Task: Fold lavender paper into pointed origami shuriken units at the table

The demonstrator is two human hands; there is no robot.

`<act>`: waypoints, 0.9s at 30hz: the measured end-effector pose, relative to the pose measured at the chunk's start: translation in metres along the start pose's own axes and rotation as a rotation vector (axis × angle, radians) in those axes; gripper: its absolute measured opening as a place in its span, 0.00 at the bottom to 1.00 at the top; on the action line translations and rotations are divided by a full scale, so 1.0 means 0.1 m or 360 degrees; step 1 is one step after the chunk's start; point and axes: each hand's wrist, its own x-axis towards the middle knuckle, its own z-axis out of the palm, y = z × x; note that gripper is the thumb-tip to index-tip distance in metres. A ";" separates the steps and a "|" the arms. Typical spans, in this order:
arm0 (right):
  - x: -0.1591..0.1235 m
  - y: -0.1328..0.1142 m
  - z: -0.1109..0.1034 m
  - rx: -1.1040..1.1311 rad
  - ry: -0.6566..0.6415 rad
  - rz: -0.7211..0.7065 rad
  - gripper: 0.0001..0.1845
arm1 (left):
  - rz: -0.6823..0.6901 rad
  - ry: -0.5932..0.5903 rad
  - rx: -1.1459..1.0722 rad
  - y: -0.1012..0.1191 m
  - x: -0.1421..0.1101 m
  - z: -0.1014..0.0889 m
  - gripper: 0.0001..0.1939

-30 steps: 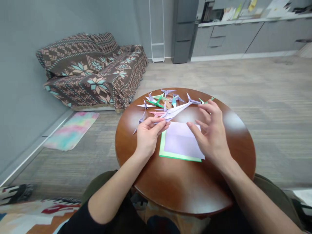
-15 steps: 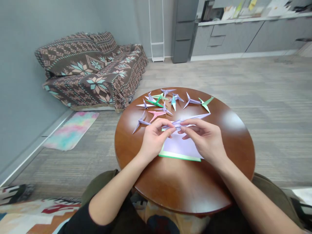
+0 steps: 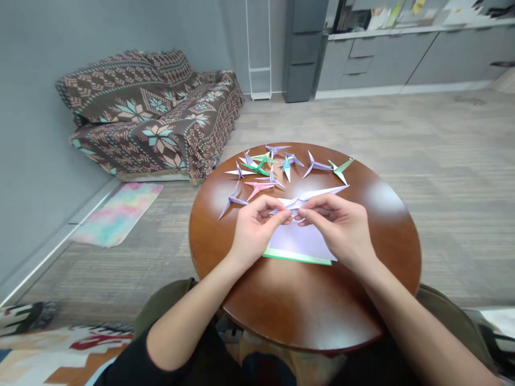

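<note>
One round table bears one paper stack; over the stack's far edge the left hand and right hand, both nearly closed, pinch one folded lilac paper. Beyond lie perhaps eleven paper figures, some overlapping; farther off, one draped sofa.

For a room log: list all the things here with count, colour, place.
Folded piece: one, pale purple, between hands
Paper figures: about eleven, purple, green, pink, blue, table's far half
Paper sheets: several, purple atop green, below hands
Table: one, brown, centre
Sofa: one, brown-patterned, back left
Mat: one, pastel, left
Frame: one, white, back wall
Tall unit: one, grey, beside frame
Cabinets: several, grey, back right
Counter items: several, mixed, upper right, unclear
Cloth: one, multicoloured, lower left
Sleeve: one, black, left arm
Left hand: one, bare, pinching piece
Right hand: one, bare, pinching piece
</note>
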 end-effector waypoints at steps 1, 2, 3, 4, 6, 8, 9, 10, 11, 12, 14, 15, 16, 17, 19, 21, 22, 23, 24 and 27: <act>0.00 -0.02 0.00 0.0020 -0.0002 0.0013 0.09 | -0.0024 -0.0001 -0.0011 0.01 0.00 0.00 0.14; 0.00 -0.03 0.01 0.0036 -0.0003 0.0022 0.09 | -0.0046 0.0000 -0.0023 0.01 0.00 -0.01 0.15; 0.01 -0.05 0.01 0.0047 -0.0003 0.0026 0.10 | -0.0061 0.0003 -0.0033 0.02 0.00 -0.01 0.16; 0.01 -0.07 0.01 0.0051 -0.0005 0.0025 0.10 | -0.0071 0.0004 -0.0038 0.04 -0.01 -0.01 0.16; 0.00 -0.11 0.01 0.0043 -0.0002 0.0013 0.11 | -0.0070 0.0007 -0.0031 0.06 -0.02 0.01 0.16; -0.01 -0.13 0.01 0.0026 0.0018 -0.0008 0.11 | -0.0052 0.0005 -0.0014 0.09 -0.04 0.02 0.16; -0.01 -0.14 0.01 0.0016 0.0032 -0.0021 0.11 | -0.0041 0.0002 -0.0006 0.10 -0.04 0.03 0.16; -0.02 -0.15 0.01 0.0008 0.0044 -0.0032 0.10 | -0.0034 -0.0001 0.0001 0.10 -0.05 0.04 0.17; -0.02 -0.16 0.01 0.0009 0.0051 -0.0044 0.10 | -0.0031 -0.0001 0.0008 0.11 -0.05 0.04 0.17; -0.03 -0.16 0.01 0.0016 0.0045 -0.0052 0.10 | -0.0033 0.0000 0.0015 0.11 -0.05 0.04 0.18; -0.03 -0.17 0.01 0.0028 0.0013 -0.0056 0.09 | -0.0042 0.0010 0.0027 0.11 -0.05 0.03 0.18; -0.03 -0.17 0.01 0.0032 -0.0007 -0.0056 0.09 | -0.0046 0.0014 0.0028 0.11 -0.05 0.02 0.19; -0.03 -0.17 0.02 0.0033 -0.0021 -0.0056 0.09 | -0.0047 0.0015 0.0025 0.11 -0.05 0.02 0.19; -0.03 -0.17 0.02 0.0030 -0.0022 -0.0058 0.10 | -0.0047 0.0014 0.0020 0.11 -0.05 0.02 0.20; -0.03 -0.17 0.02 0.0013 0.0009 -0.0064 0.10 | -0.0060 0.0008 0.0016 0.11 -0.05 0.02 0.20; -0.04 -0.18 0.03 -0.0003 0.0055 -0.0072 0.11 | -0.0064 0.0004 0.0008 0.11 -0.05 0.03 0.20; -0.04 -0.18 0.03 -0.0016 0.0074 -0.0074 0.11 | -0.0064 0.0002 0.0002 0.12 -0.05 0.03 0.20; -0.05 -0.18 0.04 -0.0032 0.0087 -0.0076 0.11 | -0.0059 -0.0001 -0.0008 0.12 -0.05 0.04 0.20; -0.05 -0.18 0.04 -0.0047 0.0098 -0.0079 0.11 | -0.0052 -0.0004 -0.0020 0.12 -0.05 0.04 0.20; -0.08 -0.20 0.05 -0.0087 0.0130 -0.0104 0.11 | -0.0020 -0.0021 -0.0037 0.14 -0.06 0.05 0.19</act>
